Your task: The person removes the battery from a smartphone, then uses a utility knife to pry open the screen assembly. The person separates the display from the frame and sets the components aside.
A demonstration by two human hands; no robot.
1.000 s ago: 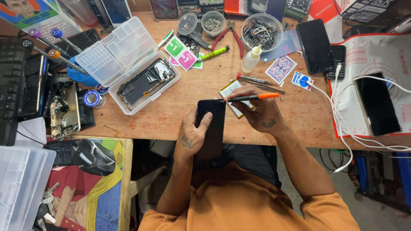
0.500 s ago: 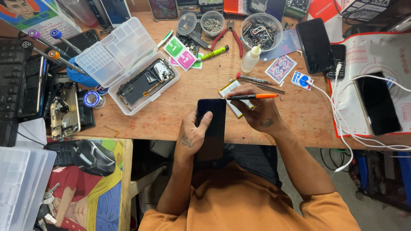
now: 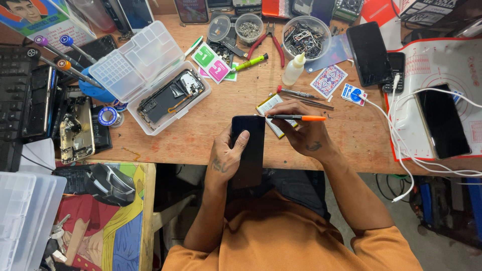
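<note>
My left hand (image 3: 227,155) grips a black phone (image 3: 248,148) from its left side, thumb lying across the dark glass, at the near edge of the wooden bench (image 3: 351,135). My right hand (image 3: 301,131) holds a thin orange-handled tool (image 3: 296,118) level, its tip touching the phone's top right corner. Under that hand lies a flat phone battery (image 3: 268,104) with a yellow border.
An open clear plastic box (image 3: 150,80) holds a dismantled phone. Tweezers (image 3: 301,95), a small glue bottle (image 3: 293,69), red pliers (image 3: 273,40), a bowl of metal parts (image 3: 306,36), two black phones (image 3: 369,47) and white cables (image 3: 401,125) crowd the bench. A computer mouse (image 3: 108,183) sits lower left.
Both hands and the phone stay nearly in place. The orange tool's tip has shifted slightly along the phone's top corner.
</note>
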